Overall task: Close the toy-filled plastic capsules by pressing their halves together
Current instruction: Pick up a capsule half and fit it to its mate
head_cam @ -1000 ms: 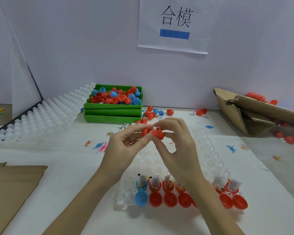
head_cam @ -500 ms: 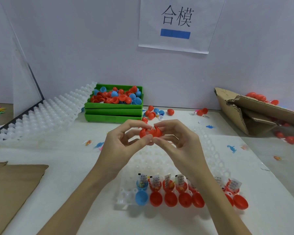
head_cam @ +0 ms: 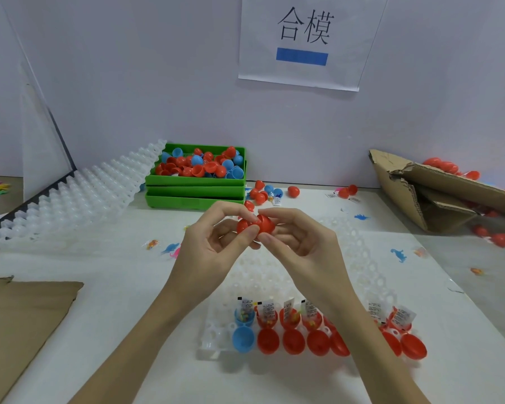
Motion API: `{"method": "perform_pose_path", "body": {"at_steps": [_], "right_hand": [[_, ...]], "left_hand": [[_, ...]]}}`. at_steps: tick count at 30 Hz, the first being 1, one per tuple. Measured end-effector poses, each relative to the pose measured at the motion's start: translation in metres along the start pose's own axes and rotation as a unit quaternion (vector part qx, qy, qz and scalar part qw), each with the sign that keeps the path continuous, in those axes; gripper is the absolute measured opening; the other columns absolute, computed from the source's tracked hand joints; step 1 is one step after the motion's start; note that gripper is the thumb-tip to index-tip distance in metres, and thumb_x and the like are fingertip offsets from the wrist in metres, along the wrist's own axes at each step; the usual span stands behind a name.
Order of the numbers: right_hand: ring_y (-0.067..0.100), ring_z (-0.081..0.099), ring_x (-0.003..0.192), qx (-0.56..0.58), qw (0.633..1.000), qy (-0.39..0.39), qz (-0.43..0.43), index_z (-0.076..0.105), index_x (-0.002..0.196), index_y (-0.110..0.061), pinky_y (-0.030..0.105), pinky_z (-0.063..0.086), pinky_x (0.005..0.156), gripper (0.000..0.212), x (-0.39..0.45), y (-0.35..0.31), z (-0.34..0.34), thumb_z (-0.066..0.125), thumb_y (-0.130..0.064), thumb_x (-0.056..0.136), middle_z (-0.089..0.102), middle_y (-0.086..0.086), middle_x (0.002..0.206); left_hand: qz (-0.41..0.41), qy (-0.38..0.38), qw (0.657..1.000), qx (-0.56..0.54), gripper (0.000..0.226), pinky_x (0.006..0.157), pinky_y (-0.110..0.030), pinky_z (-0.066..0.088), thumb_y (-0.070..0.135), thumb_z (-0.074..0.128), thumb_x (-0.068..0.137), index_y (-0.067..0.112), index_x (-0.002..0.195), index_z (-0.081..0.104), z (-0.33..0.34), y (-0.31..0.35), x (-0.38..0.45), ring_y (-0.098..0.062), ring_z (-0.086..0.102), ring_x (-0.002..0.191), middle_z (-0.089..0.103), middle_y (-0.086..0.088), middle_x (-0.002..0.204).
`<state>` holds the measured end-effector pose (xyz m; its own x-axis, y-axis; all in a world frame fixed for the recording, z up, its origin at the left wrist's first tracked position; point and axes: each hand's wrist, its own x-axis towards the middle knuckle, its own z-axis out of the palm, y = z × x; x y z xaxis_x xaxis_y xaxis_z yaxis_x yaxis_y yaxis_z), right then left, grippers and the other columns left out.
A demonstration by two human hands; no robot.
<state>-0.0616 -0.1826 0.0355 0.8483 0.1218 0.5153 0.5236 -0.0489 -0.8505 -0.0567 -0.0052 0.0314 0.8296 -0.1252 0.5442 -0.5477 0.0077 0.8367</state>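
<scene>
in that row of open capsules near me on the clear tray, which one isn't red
The blue capsule at the left end of the row on the clear tray. Every other open capsule in that row is red.

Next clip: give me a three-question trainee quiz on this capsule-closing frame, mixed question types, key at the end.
1. True or false: both hands grip the red capsule.
2. What colour is the leftmost open capsule in the clear tray?
A blue
B red
C green
3. Fill in: loose capsule halves fill the ____ bin by the wall.

Key: 1 true: left hand and right hand pinch it from either side. 2 A. 3 green.
</scene>
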Motion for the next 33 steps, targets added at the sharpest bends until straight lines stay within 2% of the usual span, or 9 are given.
{"method": "perform_pose_path", "body": {"at_steps": [3,8,14,16,22,25,27,30,33], "right_hand": [[0.025,0.074,0.098,-0.008,1.000,-0.001,-0.005,0.072,0.121,-0.016,0.027,0.060,0.087,0.029,0.0005,0.0002,-0.0005,0.074,-0.007,0.094,0.074,0.004,0.113],[0.020,0.075,0.097,-0.011,1.000,-0.005,-0.009,0.073,0.120,-0.014,0.025,0.059,0.085,0.029,-0.0009,0.0001,0.0006,0.073,-0.003,0.094,0.074,0.006,0.113],[0.025,0.073,0.099,-0.009,1.000,-0.003,-0.017,0.073,0.120,-0.017,0.028,0.060,0.086,0.030,-0.0029,0.0006,0.0050,0.075,-0.005,0.093,0.073,0.004,0.113],[0.026,0.073,0.101,-0.008,1.000,0.001,-0.020,0.073,0.120,-0.017,0.032,0.061,0.087,0.029,-0.0030,0.0008,0.0056,0.075,-0.006,0.093,0.073,0.004,0.113],[0.025,0.072,0.102,-0.017,1.000,0.006,-0.016,0.073,0.120,-0.016,0.034,0.062,0.088,0.028,-0.0026,0.0007,0.0064,0.076,-0.010,0.093,0.074,0.002,0.111],[0.023,0.073,0.103,-0.014,1.000,0.002,-0.019,0.071,0.118,-0.016,0.028,0.060,0.089,0.028,-0.0032,0.0003,0.0077,0.077,-0.009,0.092,0.074,-0.004,0.109],[0.021,0.072,0.104,-0.023,0.999,0.004,-0.022,0.070,0.115,-0.015,0.024,0.058,0.089,0.027,-0.0036,0.0012,0.0081,0.078,-0.009,0.091,0.073,-0.007,0.106],[0.021,0.071,0.103,-0.069,0.997,0.021,-0.033,0.069,0.115,-0.017,0.022,0.057,0.088,0.026,-0.0019,0.0028,0.0047,0.078,-0.009,0.091,0.072,-0.004,0.107],[0.024,0.070,0.102,-0.071,0.996,0.035,-0.038,0.071,0.114,-0.017,0.024,0.057,0.087,0.024,0.0001,0.0027,-0.0013,0.078,-0.010,0.092,0.072,-0.001,0.108]], "left_hand": [[0.044,-0.002,0.999,0.020,0.009,0.077,-0.028,0.060,0.012,0.068,0.095,0.010,0.104,0.066,0.0016,0.0020,0.0007,-0.027,0.073,0.091,0.068,-0.001,0.107],[0.052,0.016,0.998,0.041,0.008,0.064,-0.022,0.056,0.013,0.067,0.095,0.021,0.095,0.064,0.0033,0.0030,-0.0005,-0.021,0.072,0.077,0.067,0.007,0.106],[0.010,0.064,0.998,-0.007,0.014,0.073,-0.026,0.060,0.009,0.070,0.094,0.015,0.107,0.070,0.0036,-0.0012,-0.0023,-0.028,0.075,0.083,0.075,-0.001,0.098],[0.011,0.070,0.997,-0.001,0.012,0.075,-0.029,0.061,0.008,0.072,0.095,0.014,0.105,0.071,0.0026,-0.0004,-0.0018,-0.029,0.076,0.080,0.075,-0.003,0.095],[0.053,0.082,0.994,0.056,0.008,0.073,-0.028,0.063,0.012,0.072,0.093,0.007,0.098,0.071,0.0016,0.0006,0.0003,-0.024,0.074,0.098,0.067,-0.002,0.113],[0.031,0.081,0.994,0.066,0.008,0.072,-0.040,0.064,0.018,0.069,0.094,0.011,0.098,0.070,0.0036,0.0003,-0.0005,-0.026,0.074,0.089,0.069,-0.003,0.104],[-0.003,0.076,0.995,0.059,0.010,0.074,-0.050,0.061,0.022,0.066,0.095,0.014,0.100,0.069,0.0048,0.0000,-0.0008,-0.028,0.073,0.082,0.072,-0.003,0.097],[-0.044,0.044,0.998,0.015,0.018,0.088,-0.036,0.062,0.026,0.061,0.099,0.013,0.108,0.071,0.0045,0.0011,-0.0010,-0.023,0.075,0.097,0.076,0.000,0.100],[-0.044,0.003,0.999,-0.002,0.018,0.098,-0.033,0.059,0.014,0.067,0.100,0.010,0.117,0.069,0.0046,0.0007,-0.0010,-0.022,0.073,0.113,0.076,-0.002,0.113]]}}
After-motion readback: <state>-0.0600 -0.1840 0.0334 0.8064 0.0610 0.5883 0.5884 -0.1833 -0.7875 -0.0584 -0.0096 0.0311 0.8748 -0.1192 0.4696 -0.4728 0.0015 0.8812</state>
